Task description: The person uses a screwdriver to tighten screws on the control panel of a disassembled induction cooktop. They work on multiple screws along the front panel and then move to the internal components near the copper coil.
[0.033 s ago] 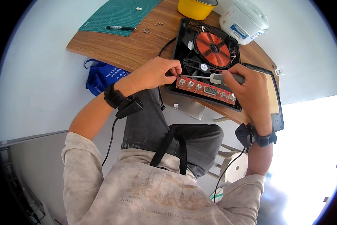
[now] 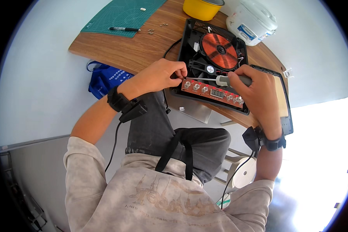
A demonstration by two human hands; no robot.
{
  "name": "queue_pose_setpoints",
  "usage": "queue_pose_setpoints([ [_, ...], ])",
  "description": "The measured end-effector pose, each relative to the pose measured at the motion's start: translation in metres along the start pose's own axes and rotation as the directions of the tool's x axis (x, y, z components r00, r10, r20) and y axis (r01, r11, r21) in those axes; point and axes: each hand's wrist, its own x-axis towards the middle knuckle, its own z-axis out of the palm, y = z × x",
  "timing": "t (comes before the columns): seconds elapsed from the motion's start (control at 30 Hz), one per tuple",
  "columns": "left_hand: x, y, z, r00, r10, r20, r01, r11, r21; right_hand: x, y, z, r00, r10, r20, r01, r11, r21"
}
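Observation:
My right hand is closed round a screwdriver with a grey and white handle, its shaft reaching left along a reddish control board that has buttons and a small display. My left hand has its fingertips pinched at the shaft's tip, by the board's left end; whatever is between them is too small to make out. The board lies along the near edge of an opened black appliance housing, which holds a round copper coil and a black fan with a pale centre label.
The wooden table bears a green mat, a pen, several small screws, a yellow pot and a white cooker. A black-rimmed panel lies right. A blue bag and white stool are below.

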Motion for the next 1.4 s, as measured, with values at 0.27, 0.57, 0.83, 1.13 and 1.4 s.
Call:
queue_pose_setpoints([
  [0.27,-0.002,0.007,-0.003,1.0,-0.019,0.003,0.019,1.0,-0.004,0.023,-0.028,-0.002,0.969,-0.232,0.085,0.247,0.932,-0.267],
  [0.57,-0.003,0.004,-0.002,1.0,-0.013,0.019,0.014,0.999,-0.035,0.052,-0.051,-0.009,0.95,-0.145,0.277,0.254,0.873,-0.416],
  [0.83,-0.002,-0.002,0.0,1.0,0.021,0.006,-0.02,0.998,-0.051,0.061,-0.048,-0.005,0.915,-0.33,0.232,0.389,0.872,-0.297],
  [1.13,-0.002,-0.001,0.001,0.999,0.045,0.0,-0.045,0.999,-0.02,0.069,-0.041,-0.001,0.863,-0.443,0.243,0.496,0.834,-0.241],
  [1.4,-0.002,0.0,-0.003,0.999,0.027,0.03,-0.028,0.999,0.019,0.06,-0.05,-0.009,0.906,-0.29,0.308,0.376,0.886,-0.272],
])
